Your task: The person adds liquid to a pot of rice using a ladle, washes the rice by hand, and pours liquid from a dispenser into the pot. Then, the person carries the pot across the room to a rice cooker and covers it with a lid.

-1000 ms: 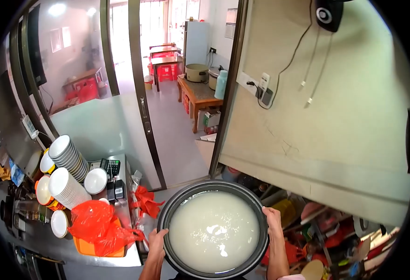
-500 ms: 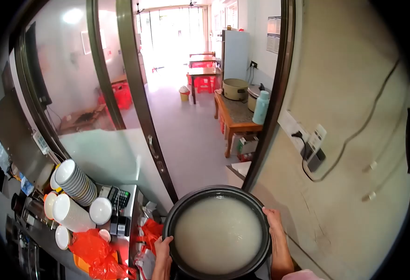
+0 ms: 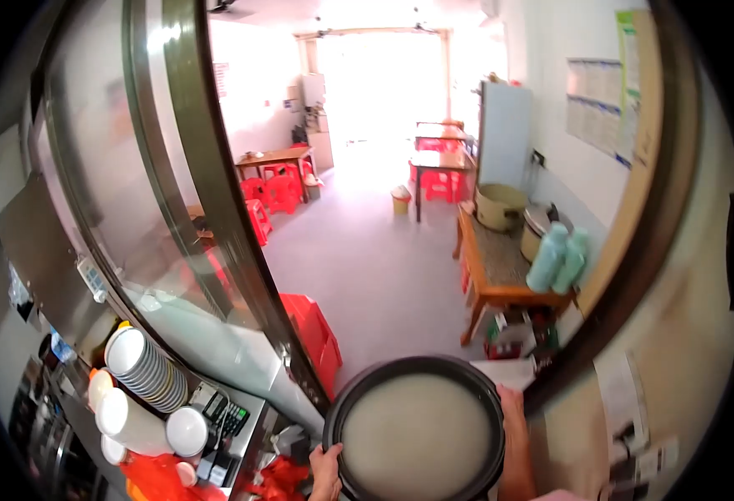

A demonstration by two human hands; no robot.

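A large round dark pot (image 3: pixel 417 437) full of cloudy whitish liquid is held level at the bottom centre. My left hand (image 3: pixel 326 472) is closed on its left rim, thumb over the edge. At the right rim my right hand (image 3: pixel 511 417) grips the pot, its fingers partly hidden behind the side. The pot is in the doorway, close to the dark frame of the sliding glass door (image 3: pixel 287 359).
On the left, a metal counter (image 3: pixel 246 413) bears stacked bowls (image 3: pixel 146 367), a calculator and red plastic bags (image 3: pixel 154 476). Beyond the doorway, a wooden table (image 3: pixel 501 259) holds pots and two flasks (image 3: pixel 548 257). Red stools (image 3: pixel 310 334) and dining tables stand further in.
The view has moved forward and turned toward the doorway, with the pot still in both my hands. More of the dining room shows, and the counter sits lower at the left.
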